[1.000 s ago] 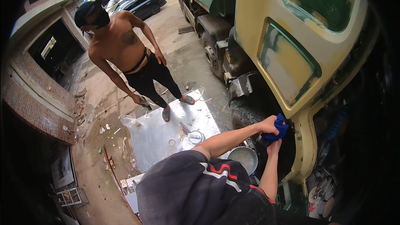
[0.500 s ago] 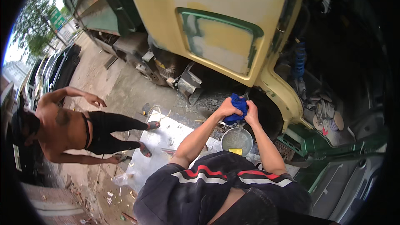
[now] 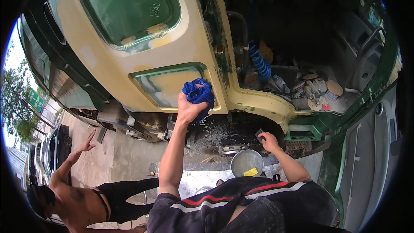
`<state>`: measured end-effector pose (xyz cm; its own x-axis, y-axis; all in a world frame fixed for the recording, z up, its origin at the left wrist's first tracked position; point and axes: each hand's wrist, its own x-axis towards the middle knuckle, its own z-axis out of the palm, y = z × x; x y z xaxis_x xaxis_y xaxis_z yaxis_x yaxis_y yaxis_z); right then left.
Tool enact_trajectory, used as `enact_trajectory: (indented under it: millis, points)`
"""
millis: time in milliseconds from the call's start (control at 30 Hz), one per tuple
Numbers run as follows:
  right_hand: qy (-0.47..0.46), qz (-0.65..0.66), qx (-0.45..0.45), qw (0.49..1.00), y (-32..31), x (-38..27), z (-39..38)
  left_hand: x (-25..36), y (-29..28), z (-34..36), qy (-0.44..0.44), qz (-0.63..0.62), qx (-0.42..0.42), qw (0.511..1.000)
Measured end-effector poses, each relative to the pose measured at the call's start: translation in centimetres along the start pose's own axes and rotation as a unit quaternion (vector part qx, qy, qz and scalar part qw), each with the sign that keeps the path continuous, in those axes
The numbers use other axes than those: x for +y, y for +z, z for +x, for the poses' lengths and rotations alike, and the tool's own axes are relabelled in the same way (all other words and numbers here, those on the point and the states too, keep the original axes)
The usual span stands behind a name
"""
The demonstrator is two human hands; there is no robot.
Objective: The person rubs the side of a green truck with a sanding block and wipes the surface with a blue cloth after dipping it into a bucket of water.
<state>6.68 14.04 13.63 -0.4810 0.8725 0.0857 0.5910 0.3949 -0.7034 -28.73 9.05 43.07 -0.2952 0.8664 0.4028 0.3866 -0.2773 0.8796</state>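
**Wipe-down of filled truck door: partway, lower panel in hand**

Left hand, centre of frame, fingers closed tight around a bunched blue cloth. The cloth is pressed against the truck door at the right edge of the recessed lower panel, near the door's rear edge.

Right hand, centre-right and lower, holds a small dark block pinched in the fingers; likely a sanding block, too small to confirm. It hangs just above a round metal basin on the ground, with a yellow sponge lying inside.

Judgement on progress: the door is largely covered in yellowish filler, dull and sanded-looking, with green paint showing through in the recess and around the window. Sanding seems mostly done; wiping has reached the lower right corner. Cannot tell how much of the upper door has been wiped.

Another person crouches at lower left, well apart. Sanding discs lie on the cab floor, upper right.
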Motion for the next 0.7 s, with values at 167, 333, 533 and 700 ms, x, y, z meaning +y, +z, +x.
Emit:
enact_trajectory:
  millis: [167, 333, 533, 700]
  points:
    - [0.125, -0.065, 0.022, 0.99, -2.1, 7.7, -7.0, 14.9, -3.2, 9.6, 0.21, 0.016, 0.017, 0.978]
    - [0.257, -0.109, 0.053, 0.959, -2.7, 16.1, -15.2, 27.4, -3.3, 21.5, 0.39, 0.111, 0.081, 0.91]
    - [0.361, -0.094, 0.058, 0.926, -2.4, 22.0, -22.8, 40.5, 1.3, 27.2, 0.381, 0.427, 0.252, 0.78]
    - [0.46, -0.05, 0.138, 0.876, -1.2, 24.2, -24.6, 44.6, 3.7, 32.4, 0.335, 0.608, 0.342, 0.634]
